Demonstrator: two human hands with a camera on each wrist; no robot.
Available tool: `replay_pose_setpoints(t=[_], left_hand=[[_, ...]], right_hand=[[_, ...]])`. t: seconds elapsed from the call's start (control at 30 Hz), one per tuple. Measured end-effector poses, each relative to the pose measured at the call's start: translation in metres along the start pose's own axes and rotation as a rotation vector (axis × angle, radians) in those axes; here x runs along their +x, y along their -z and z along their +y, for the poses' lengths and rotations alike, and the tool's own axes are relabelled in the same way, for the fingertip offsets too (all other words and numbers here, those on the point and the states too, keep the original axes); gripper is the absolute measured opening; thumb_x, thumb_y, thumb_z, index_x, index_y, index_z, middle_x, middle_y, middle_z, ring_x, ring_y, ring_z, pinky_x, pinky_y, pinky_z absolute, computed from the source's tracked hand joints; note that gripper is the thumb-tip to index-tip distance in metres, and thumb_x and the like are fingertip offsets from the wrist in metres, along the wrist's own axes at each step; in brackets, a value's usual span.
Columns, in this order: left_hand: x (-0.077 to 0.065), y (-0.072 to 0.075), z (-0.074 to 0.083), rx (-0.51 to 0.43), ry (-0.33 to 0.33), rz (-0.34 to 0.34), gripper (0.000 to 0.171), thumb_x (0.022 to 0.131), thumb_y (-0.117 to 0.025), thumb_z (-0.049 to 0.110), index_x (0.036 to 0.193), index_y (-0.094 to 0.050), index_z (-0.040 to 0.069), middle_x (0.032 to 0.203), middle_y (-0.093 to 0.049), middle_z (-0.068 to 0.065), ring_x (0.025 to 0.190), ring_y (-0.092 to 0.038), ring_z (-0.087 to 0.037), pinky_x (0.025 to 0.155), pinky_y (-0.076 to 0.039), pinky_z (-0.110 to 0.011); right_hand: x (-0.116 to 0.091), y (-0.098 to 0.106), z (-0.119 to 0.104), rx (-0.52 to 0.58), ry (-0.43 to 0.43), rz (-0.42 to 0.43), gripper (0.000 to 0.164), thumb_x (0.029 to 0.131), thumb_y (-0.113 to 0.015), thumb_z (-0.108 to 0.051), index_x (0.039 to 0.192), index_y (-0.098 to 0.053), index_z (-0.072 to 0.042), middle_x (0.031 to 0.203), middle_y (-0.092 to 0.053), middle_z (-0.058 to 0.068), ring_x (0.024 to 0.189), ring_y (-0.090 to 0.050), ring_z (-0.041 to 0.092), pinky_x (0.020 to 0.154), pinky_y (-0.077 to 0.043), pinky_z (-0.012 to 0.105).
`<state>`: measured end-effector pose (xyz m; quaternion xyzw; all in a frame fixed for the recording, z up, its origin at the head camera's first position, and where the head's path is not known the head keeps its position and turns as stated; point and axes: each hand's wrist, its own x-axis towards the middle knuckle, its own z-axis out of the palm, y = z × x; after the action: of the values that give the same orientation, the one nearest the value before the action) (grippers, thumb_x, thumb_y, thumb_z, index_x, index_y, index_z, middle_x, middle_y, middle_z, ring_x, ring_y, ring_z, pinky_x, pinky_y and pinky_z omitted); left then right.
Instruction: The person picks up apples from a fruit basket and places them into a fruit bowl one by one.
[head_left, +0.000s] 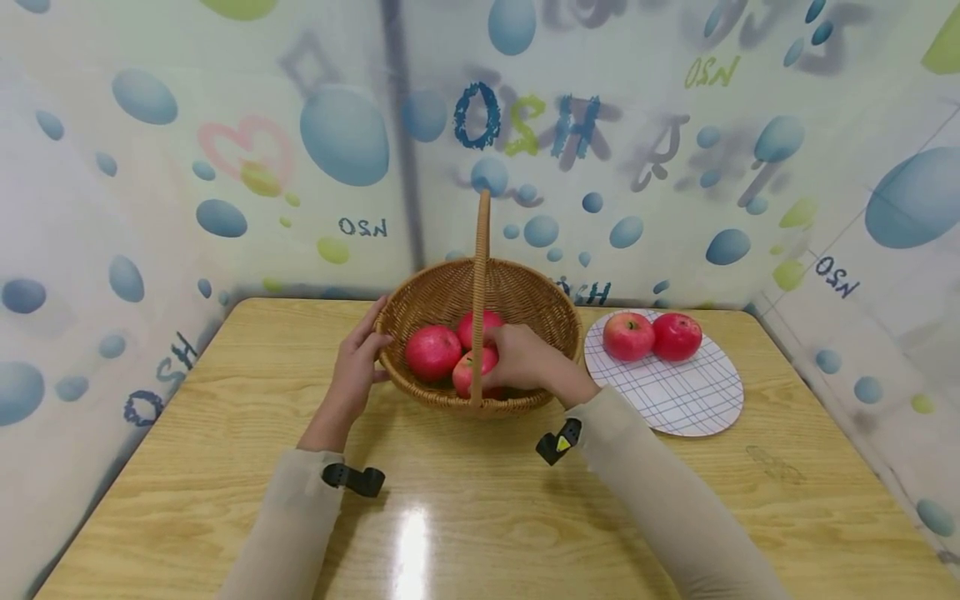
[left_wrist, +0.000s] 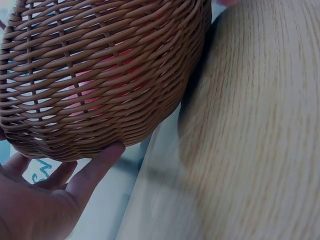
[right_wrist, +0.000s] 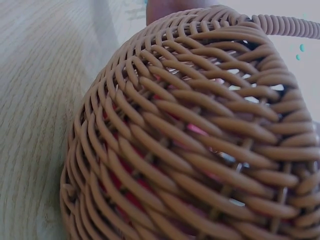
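Note:
A wicker basket with a tall arched handle stands at the far middle of the table, with red apples inside. My left hand grips its left rim, thumb over the edge; in the left wrist view the fingers of my left hand lie against the woven outside. My right hand reaches into the basket past the handle and holds the front apple. Beside that one lie a left apple and a rear apple. The basket wall hides most of the right hand's work in the right wrist view.
Right of the basket, a round white plate with a blue grid pattern bears a lighter red apple and a darker red apple. A patterned cloth hangs behind the wooden table.

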<state>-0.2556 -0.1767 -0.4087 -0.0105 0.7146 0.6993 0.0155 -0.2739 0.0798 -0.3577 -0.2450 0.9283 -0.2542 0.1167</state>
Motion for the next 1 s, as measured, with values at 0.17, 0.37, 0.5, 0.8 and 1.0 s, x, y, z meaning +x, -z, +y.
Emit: replay_pose_setpoints(t=[0.17,0.37,0.5,0.8,1.0], left_hand=[[0.0,0.0,0.0,-0.009,0.0,-0.003,0.063,0.102,-0.041,0.015,0.16,-0.029,0.038,0.169,-0.023,0.001,0.15,-0.035,-0.036,0.098,-0.053,-0.057],[0.0,0.001,0.0,-0.013,-0.002,-0.002,0.063,0.102,-0.041,0.015,0.16,-0.028,0.037,0.169,-0.023,0.0,0.149,-0.036,-0.037,0.099,-0.051,-0.059],[0.0,0.002,-0.001,-0.008,0.001,-0.003,0.063,0.102,-0.04,0.015,0.16,-0.028,0.038,0.169,-0.022,0.0,0.149,-0.035,-0.037,0.1,-0.05,-0.061],[0.0,0.002,0.0,-0.009,-0.004,-0.01,0.064,0.103,-0.04,0.015,0.161,-0.026,0.034,0.17,-0.022,-0.001,0.149,-0.036,-0.039,0.1,-0.051,-0.06],[0.001,0.002,-0.002,-0.017,0.002,-0.007,0.063,0.103,-0.04,0.017,0.159,-0.027,0.041,0.17,-0.019,-0.002,0.151,-0.032,-0.041,0.102,-0.048,-0.063]], right_hand=[[-0.001,0.0,-0.001,-0.006,0.002,0.028,0.046,0.074,-0.089,-0.033,0.109,-0.071,-0.01,0.091,-0.071,0.002,0.085,-0.062,0.016,0.07,-0.055,0.024],[-0.001,-0.001,0.001,-0.009,0.006,0.098,0.057,0.07,-0.091,-0.037,0.116,-0.072,-0.008,0.1,-0.073,0.005,0.094,-0.064,0.018,0.074,-0.057,0.024],[-0.001,-0.002,0.002,-0.019,0.027,0.141,0.066,0.07,-0.091,-0.039,0.124,-0.071,-0.007,0.107,-0.073,0.007,0.102,-0.064,0.021,0.081,-0.059,0.029],[-0.011,0.002,-0.001,0.008,-0.003,0.245,0.075,0.071,-0.088,-0.04,0.134,-0.065,-0.006,0.126,-0.066,0.012,0.117,-0.059,0.029,0.093,-0.058,0.042],[-0.022,0.009,0.001,0.09,0.002,0.336,0.07,0.073,-0.089,-0.037,0.132,-0.065,-0.007,0.125,-0.065,0.011,0.115,-0.06,0.028,0.091,-0.06,0.042]])
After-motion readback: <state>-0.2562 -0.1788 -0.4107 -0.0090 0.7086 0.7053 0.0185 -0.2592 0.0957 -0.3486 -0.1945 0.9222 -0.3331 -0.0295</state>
